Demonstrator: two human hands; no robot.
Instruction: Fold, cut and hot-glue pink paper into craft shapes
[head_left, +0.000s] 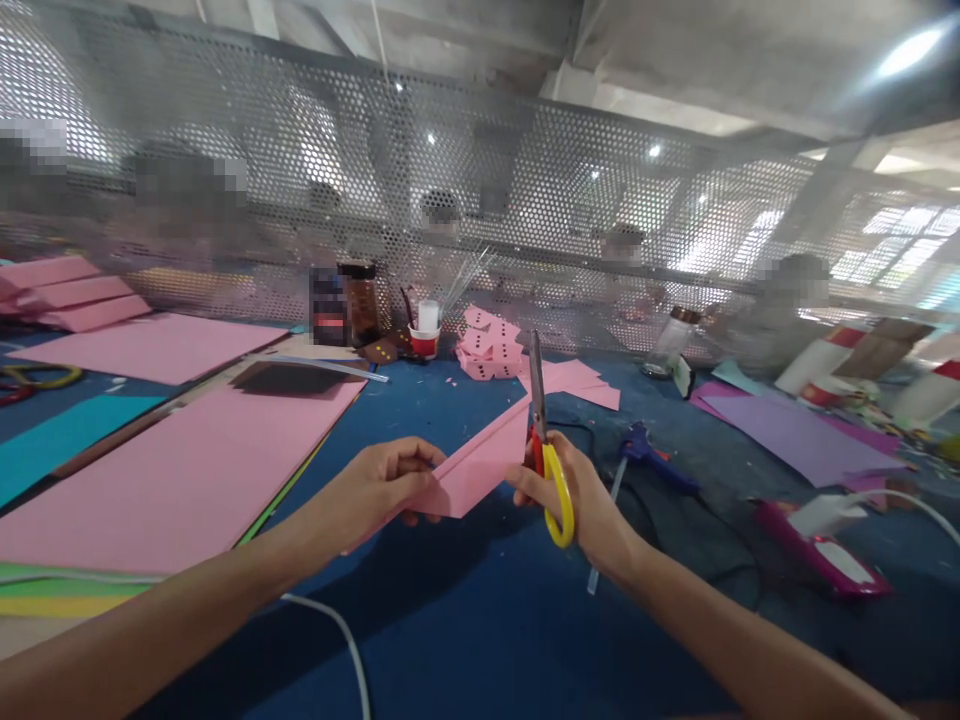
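Between my hands, above the blue tabletop, is a folded pink paper sheet. My left hand pinches its left end between thumb and fingers. My right hand grips a pair of scissors with one yellow and one red handle, and its thumb lies at the paper's right edge. The scissor blades point upward beside the paper's upper right corner; whether they touch it I cannot tell. Beyond the paper sits a pile of cut pink pieces with dark dots, with plain pink scraps at its right.
Large pink sheets lie at the left. A blue glue gun and a magenta power strip with cables lie at the right, near purple sheets. A red-white cup and jars stand before the perforated metal screen.
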